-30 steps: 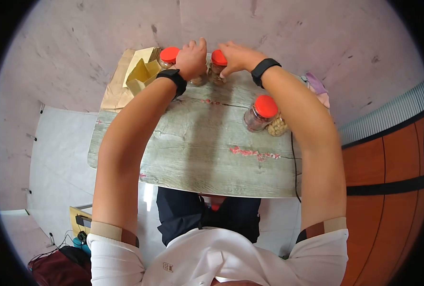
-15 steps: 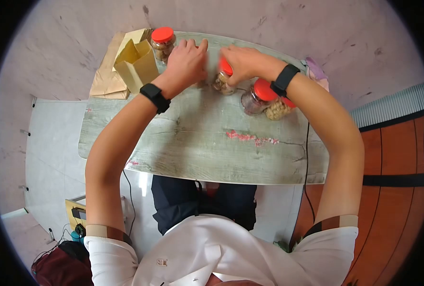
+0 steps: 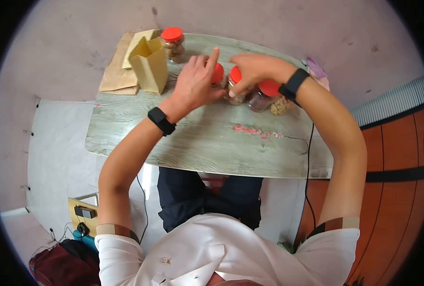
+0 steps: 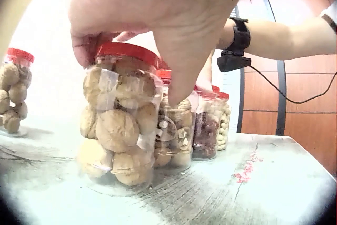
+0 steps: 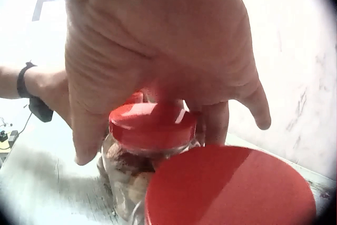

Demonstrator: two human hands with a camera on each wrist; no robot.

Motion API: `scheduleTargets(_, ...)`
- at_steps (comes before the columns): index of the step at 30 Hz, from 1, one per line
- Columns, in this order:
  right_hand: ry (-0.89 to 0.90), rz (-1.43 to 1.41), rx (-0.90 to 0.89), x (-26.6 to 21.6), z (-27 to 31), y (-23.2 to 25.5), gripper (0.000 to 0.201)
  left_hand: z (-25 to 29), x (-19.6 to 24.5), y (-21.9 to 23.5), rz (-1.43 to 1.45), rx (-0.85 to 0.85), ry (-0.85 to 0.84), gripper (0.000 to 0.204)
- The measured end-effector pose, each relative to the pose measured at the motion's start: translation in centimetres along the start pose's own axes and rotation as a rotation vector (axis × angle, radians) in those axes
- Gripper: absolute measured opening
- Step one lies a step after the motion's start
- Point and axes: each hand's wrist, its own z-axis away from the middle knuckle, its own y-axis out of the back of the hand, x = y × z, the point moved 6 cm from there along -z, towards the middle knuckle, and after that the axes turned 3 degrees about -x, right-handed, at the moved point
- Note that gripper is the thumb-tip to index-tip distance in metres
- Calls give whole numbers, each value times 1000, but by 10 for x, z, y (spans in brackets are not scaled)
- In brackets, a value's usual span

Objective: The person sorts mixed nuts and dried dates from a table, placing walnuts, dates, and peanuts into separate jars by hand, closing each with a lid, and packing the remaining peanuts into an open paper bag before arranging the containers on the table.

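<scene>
My left hand (image 3: pixel 193 83) grips a clear jar of walnuts (image 4: pixel 117 127) near its red lid, thumb on one side and fingers behind. It stands upright, close over the table. My right hand (image 3: pixel 262 69) reaches over a second red-lidded jar (image 5: pixel 150 127), thumb and fingers on either side of it. Brown and pale dried pieces fill this second jar, which stands beside the walnut jar. Just right of it are a jar of dark reddish pieces (image 4: pixel 205 130) and a jar of pale nuts (image 4: pixel 224 125), both upright.
Another red-lidded jar (image 3: pixel 173 45) stands at the back left. An upright tan paper bag (image 3: pixel 150 69) and flat brown paper (image 3: pixel 119 78) lie left of it. A black cable (image 3: pixel 309 157) runs over the table's (image 3: pixel 197 148) right side. A purple cloth (image 3: pixel 317 69) sits at the right edge.
Both hands have moved right and toward the body with their jars. The right-hand jar now stands close to the jar of dark pieces, and the walnut jar follows beside it.
</scene>
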Motion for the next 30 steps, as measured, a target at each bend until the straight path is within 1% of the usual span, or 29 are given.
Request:
scheduleTargets(1,19,13,4,-2,-7,7,97,8,-2,4,-14,11,16,104)
scheduleTargets(3,67,-63,236,1,-22,32,106,29,6,21,64,187,-80,100)
scheduleTargets(4,164,-43,325,4,-39,38,102,42,7,25,119,169,-59,94)
scheduleTargets(7,129,44,322,-23,-75,67,103,84,4,32,167,190,-48,91)
scheduleTargets(8,137,51,319,-27,-98,71,103,98,2,35,164,198,-40,91)
scheduleTargets(10,264,124,462,-39,-144,77,103,126,-14,44,222,316,90,91)
scheduleTargets(11,272,129,453,-50,-158,79,103,135,-21,46,224,321,102,91)
scheduleTargets(13,284,75,433,-67,-182,83,102,156,-51,55,261,455,324,94)
scheduleTargets(14,290,119,481,-72,-193,81,93,161,-62,61,263,482,355,94)
scheduleTargets(15,297,125,473,-74,-204,82,93,164,-70,64,264,489,364,94)
scheduleTargets(17,271,43,308,-71,-228,76,79,170,-88,65,328,490,428,95)
scheduleTargets(19,275,3,310,-55,-247,69,77,174,-97,62,349,484,463,93)
scheduleTargets(20,277,-40,321,-46,-250,66,74,175,-100,61,374,472,473,92)
scheduleTargets(21,278,-39,311,-47,-237,65,74,176,-103,59,400,461,482,91)
scheduleTargets(23,302,-2,270,-52,-202,63,60,177,-106,59,418,467,495,90)
scheduleTargets(24,315,58,286,-59,-184,63,61,178,-107,58,433,471,498,89)
scheduleTargets(25,311,57,281,-66,-169,61,61,178,-108,57,439,468,500,89)
scheduleTargets(27,327,-26,213,-79,-144,54,63,178,-111,54,430,461,506,89)
scheduleTargets(28,387,-61,252,-84,-139,50,64,177,-112,52,421,465,486,89)
scheduleTargets(29,381,-63,257,-89,-136,49,64,176,-112,50,423,463,479,89)
scheduleTargets(30,356,-49,200,-94,-135,44,65,175,-111,49,420,467,479,89)
